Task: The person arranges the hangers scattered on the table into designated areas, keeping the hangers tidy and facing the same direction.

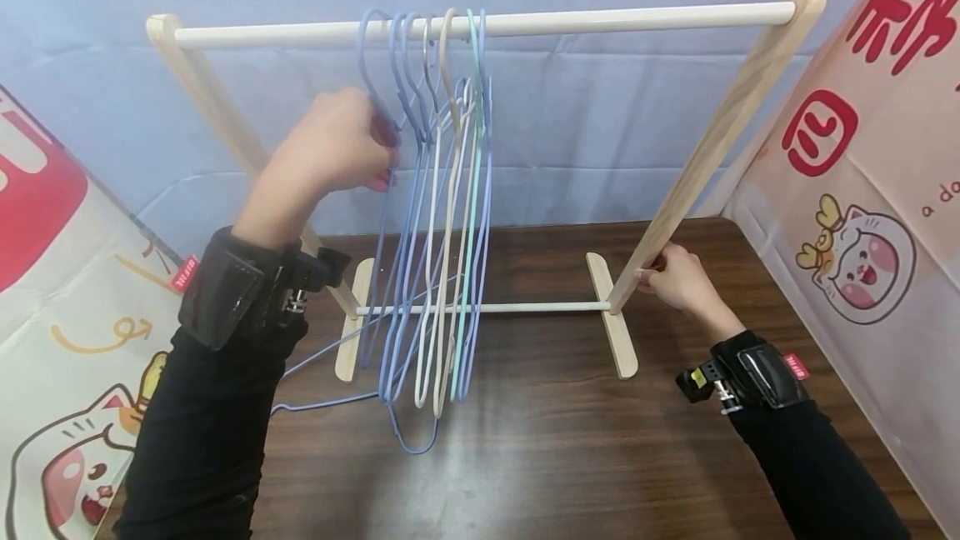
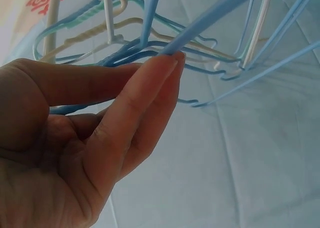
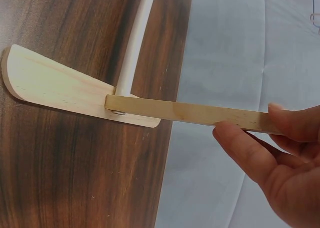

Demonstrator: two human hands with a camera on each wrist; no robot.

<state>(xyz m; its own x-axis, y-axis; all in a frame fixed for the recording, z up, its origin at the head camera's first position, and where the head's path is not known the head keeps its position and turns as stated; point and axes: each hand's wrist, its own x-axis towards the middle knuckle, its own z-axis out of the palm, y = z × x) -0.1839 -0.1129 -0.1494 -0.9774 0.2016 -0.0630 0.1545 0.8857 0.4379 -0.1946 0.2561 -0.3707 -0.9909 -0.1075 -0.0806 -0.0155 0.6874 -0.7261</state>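
My left hand (image 1: 337, 144) is at the near left end of a row of hangers and pinches the leftmost blue hanger (image 1: 362, 57) just below its hook. That hook sits over the white top bar (image 1: 637, 19) of a small wooden rack. To its right hang more blue hangers (image 1: 397, 98), a white hanger (image 1: 422, 357), a beige hanger (image 1: 444, 48) and a mint green hanger (image 1: 474, 65). Low on the rack's right side, my right hand (image 1: 681, 280) grips the wooden upright (image 1: 712, 127) between thumb and fingers, as the right wrist view (image 3: 195, 113) also shows.
A blue hanger (image 1: 326, 404) lies on the brown table (image 1: 525, 440), partly hidden behind the hanging ones. Wooden feet (image 1: 618, 344) and a white lower bar (image 1: 540, 307) support the rack. Pale cloth (image 1: 600, 132) stands behind, with printed panels (image 1: 855, 215) at both sides.
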